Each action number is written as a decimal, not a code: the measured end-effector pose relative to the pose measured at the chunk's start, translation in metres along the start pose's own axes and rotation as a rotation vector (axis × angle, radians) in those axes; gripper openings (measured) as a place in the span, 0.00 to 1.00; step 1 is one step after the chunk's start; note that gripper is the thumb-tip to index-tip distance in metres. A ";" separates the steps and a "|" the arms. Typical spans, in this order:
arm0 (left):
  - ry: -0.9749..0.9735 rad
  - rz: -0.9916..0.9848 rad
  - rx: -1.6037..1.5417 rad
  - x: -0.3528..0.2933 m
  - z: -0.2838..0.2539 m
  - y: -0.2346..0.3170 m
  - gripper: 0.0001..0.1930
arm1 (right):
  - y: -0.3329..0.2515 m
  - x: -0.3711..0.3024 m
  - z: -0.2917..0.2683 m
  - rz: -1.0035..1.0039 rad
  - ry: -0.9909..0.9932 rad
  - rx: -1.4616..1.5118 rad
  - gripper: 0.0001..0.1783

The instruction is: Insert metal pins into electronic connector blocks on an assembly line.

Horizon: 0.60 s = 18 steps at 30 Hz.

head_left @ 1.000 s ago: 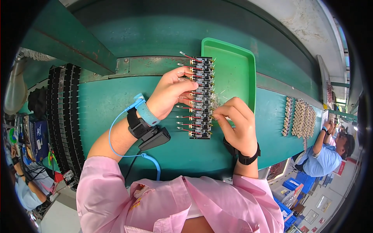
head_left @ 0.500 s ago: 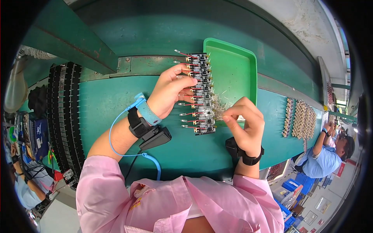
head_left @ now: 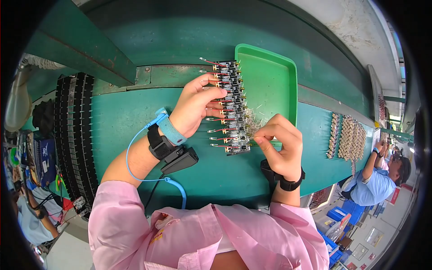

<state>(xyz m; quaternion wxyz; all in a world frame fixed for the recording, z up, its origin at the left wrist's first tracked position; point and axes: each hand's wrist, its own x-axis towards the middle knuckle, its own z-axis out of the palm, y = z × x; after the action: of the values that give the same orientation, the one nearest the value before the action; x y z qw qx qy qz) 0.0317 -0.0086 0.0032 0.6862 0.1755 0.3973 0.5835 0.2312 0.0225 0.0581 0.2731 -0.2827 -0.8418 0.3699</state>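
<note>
My left hand [head_left: 191, 105] grips a long strip of small black circuit boards [head_left: 232, 96] by its left edge, thumb on top. Short red wires with clear tips stick out of the strip's left side, and small brass-coloured parts line its right side. The strip's lower end overlaps a corner of a green plastic tray [head_left: 295, 85]. Loose thin clear pieces [head_left: 257, 118] lie heaped in the tray beside the strip. Thumb and forefinger of my right hand [head_left: 288, 146] are pinched together close to the strip's lower right edge; whatever is between them is too small to make out.
Rows of black strips [head_left: 74, 144] stand at the left end of the green bench [head_left: 130, 110]. Bundled beige parts [head_left: 353, 137] lie on the right. A blue coiled cord [head_left: 177, 184] runs from my left wristband. Another person [head_left: 371, 184] sits at the far right.
The strip's upper end has shifted slightly left, along with my left fingers. My right hand has edged left towards the strip, still pinched.
</note>
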 end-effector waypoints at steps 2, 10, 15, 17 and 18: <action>0.000 0.002 -0.003 0.000 0.000 0.000 0.08 | 0.000 0.000 0.000 -0.011 -0.005 -0.012 0.05; -0.004 -0.002 0.007 0.000 0.000 0.001 0.07 | -0.001 0.000 0.000 -0.044 0.009 -0.099 0.06; -0.005 0.003 0.010 0.001 0.000 0.000 0.07 | 0.000 0.000 -0.001 -0.054 0.001 -0.121 0.06; -0.010 0.003 0.000 0.001 0.001 0.000 0.07 | 0.000 0.000 -0.001 -0.060 -0.004 -0.130 0.06; -0.013 0.003 -0.004 0.000 0.001 0.000 0.07 | 0.000 0.001 -0.001 -0.063 -0.007 -0.134 0.06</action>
<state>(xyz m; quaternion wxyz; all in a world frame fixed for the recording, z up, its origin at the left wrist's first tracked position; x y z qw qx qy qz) 0.0320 -0.0080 0.0034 0.6883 0.1783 0.3914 0.5842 0.2317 0.0234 0.0589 0.2622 -0.2726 -0.8741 0.3048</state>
